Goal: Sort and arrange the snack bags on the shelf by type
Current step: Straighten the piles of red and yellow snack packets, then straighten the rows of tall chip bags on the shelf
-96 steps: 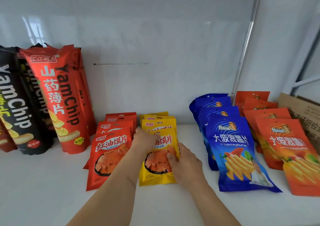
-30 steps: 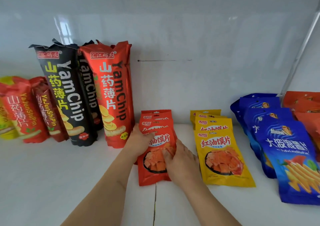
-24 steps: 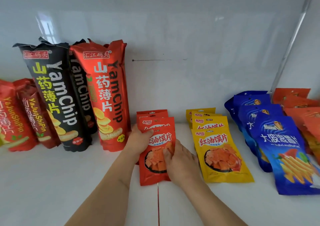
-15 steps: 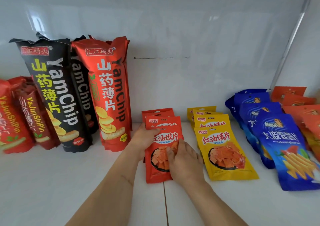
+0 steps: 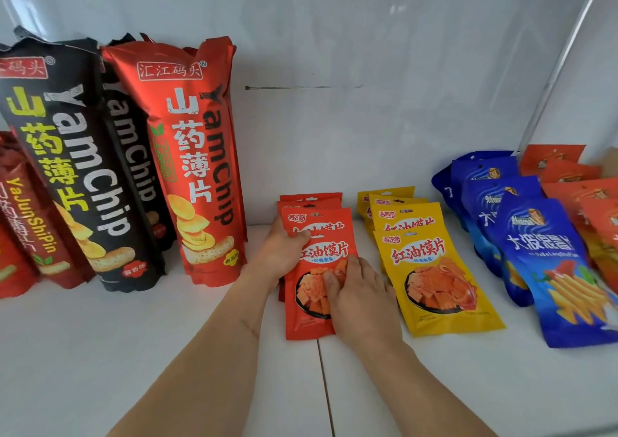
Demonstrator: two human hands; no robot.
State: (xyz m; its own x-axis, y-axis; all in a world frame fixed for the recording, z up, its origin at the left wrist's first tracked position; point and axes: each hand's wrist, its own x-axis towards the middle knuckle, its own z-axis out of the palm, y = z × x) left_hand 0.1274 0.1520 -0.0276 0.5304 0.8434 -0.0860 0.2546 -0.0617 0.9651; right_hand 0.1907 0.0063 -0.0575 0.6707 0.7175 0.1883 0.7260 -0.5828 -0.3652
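Note:
A stack of small red snack bags point(image 5: 314, 316) lies fanned out on the white shelf point(image 5: 133, 353) at the centre. My left hand point(image 5: 284, 252) grips the stack's left edge, thumb hooked over the front bag. My right hand point(image 5: 359, 297) presses flat on the front bag's lower right part. Just to the right lies a matching stack of yellow bags point(image 5: 434, 276), apart from my hands. Further right are blue bags point(image 5: 548, 262) and orange bags point(image 5: 578, 189), each in its own overlapping row.
Tall red YamChip bags point(image 5: 194, 155) and black YamChip bags point(image 5: 70, 165) stand against the back wall at left, with dark red YaJunShiPin bags point(image 5: 30, 222) at the far left edge. A seam point(image 5: 326, 386) runs through the shelf board below the red stack.
Both hands were on the yellow stack 3.2 s ago and now hold the red stack. Over the last second they stay on it; the view has shifted and drawn closer.

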